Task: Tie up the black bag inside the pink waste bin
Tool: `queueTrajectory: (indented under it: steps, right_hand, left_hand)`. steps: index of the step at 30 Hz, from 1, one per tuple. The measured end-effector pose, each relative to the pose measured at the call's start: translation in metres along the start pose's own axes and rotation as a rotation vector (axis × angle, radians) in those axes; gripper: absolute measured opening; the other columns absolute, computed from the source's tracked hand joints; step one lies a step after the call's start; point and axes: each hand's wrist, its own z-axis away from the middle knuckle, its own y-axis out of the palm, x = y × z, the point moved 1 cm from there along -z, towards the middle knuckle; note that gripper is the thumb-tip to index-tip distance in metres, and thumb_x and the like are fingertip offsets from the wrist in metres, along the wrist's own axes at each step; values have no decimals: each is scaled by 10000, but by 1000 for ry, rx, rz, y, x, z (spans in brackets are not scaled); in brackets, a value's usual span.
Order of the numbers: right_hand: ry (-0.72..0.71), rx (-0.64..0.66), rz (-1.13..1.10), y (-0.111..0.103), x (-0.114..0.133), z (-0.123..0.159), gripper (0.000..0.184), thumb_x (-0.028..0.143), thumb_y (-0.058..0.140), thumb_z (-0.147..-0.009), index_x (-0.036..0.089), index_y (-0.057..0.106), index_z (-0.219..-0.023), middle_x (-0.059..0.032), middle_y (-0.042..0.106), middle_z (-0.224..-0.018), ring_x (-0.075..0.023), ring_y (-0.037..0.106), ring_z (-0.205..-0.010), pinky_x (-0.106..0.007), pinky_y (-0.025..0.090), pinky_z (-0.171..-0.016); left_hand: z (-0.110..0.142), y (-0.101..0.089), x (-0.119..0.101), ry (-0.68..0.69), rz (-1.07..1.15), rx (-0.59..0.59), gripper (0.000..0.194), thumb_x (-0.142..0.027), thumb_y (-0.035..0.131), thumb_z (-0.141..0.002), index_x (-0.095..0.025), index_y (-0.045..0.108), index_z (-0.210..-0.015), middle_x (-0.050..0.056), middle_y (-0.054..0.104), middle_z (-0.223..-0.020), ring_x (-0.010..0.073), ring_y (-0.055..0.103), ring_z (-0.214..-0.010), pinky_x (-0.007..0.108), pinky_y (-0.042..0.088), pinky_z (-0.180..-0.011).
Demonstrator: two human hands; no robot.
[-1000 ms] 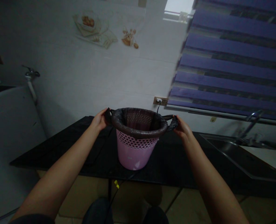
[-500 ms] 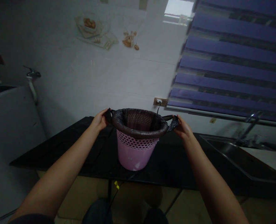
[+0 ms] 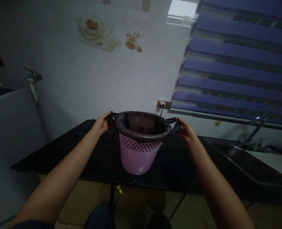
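A pink plastic trash bin [image 3: 137,159] with a lattice band below its top stands upright on the dark countertop. The black trash bag [image 3: 143,136] lines it and is folded over its rim. At the bin's left side, my left hand [image 3: 103,123] pinches one loop of the bag, pulled outward from the rim. On the opposite side my right hand [image 3: 186,129] grips the other loop, also drawn away from the rim. Both loops look taut. Through the bin's mouth I see the lining bag against the inner wall; the bottom is hidden.
The black countertop [image 3: 171,165] runs across the view, with a metal sink [image 3: 245,160] and faucet at the right. Behind are a tiled wall, an outlet [image 3: 164,104] with a plugged cord, and a purple striped blind [image 3: 231,70]. A white appliance [image 3: 12,127] stands at left.
Almost nothing differs. Both hands keep their hold on the bag's loops, and the right-hand loop has shifted very slightly inward. The bin has stayed in place.
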Motion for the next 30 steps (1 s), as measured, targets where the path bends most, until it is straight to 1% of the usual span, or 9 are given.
queueTrajectory:
  steps: [3,9,12,14,17,20,25,27,30]
  right_hand:
    - [-7,8,56,-6,-2,-4,140,129,542,-843,163,652,-764,7,645,-589,-87,574,-475,-171,456,-487]
    - [-32,-31,128,-14,-2,-4,154,147,525,-864,162,652,-777,12,600,-537,-83,531,-433,-173,413,-421]
    - [-80,-42,178,-18,-2,-4,127,130,553,-842,159,647,-762,-7,636,-603,-84,569,-491,-165,433,-447]
    - [-113,-46,212,-22,-2,-6,100,130,584,-823,154,638,-743,-18,654,-648,-85,587,-524,-162,440,-455]
    - [-129,-29,244,-29,-3,-9,82,133,642,-786,146,617,-709,-9,619,-592,-73,551,-474,-153,423,-433]
    - [-119,-9,246,-34,-5,-10,108,139,680,-759,148,591,-698,14,571,-530,-58,502,-420,-142,403,-414]
    - [-121,1,263,-37,-5,-5,96,154,681,-755,160,585,-748,31,580,-537,-53,516,-435,-121,405,-416]
    - [-135,-17,282,-37,-4,-1,66,142,660,-766,152,595,-754,17,607,-578,-60,544,-463,-129,422,-426]
    - [-174,-58,304,-37,-2,4,43,115,644,-770,149,620,-763,-6,652,-685,-73,598,-553,-137,444,-453]
  left_hand:
    - [-2,-2,1,24,-36,-1,187,-129,501,-846,-130,655,-739,34,652,-657,130,600,-564,231,489,-555]
    - [-8,-9,1,112,-114,-16,127,-113,542,-775,-106,661,-732,35,647,-658,117,575,-545,219,478,-567]
    - [-11,-16,1,178,-161,-34,71,-100,586,-714,-101,657,-715,43,656,-678,114,581,-568,205,469,-577]
    - [-12,-20,0,207,-213,-50,53,-117,632,-676,-105,660,-719,45,659,-681,116,579,-568,201,458,-563]
    - [-11,-26,0,227,-331,-93,99,-177,686,-648,-115,667,-723,35,646,-656,111,558,-529,186,412,-493]
    - [-8,-30,-2,228,-428,-139,110,-218,699,-655,-131,658,-709,22,635,-640,109,552,-510,174,381,-446]
    - [-2,-35,-5,164,-511,-180,127,-220,659,-719,-141,600,-639,8,572,-548,88,508,-428,161,377,-422]
    - [0,-36,-7,152,-547,-181,140,-213,623,-756,-139,599,-640,13,563,-536,83,497,-412,156,372,-417]
    - [5,-35,-9,188,-589,-179,134,-182,584,-786,-136,618,-665,22,578,-552,82,497,-423,154,367,-423]
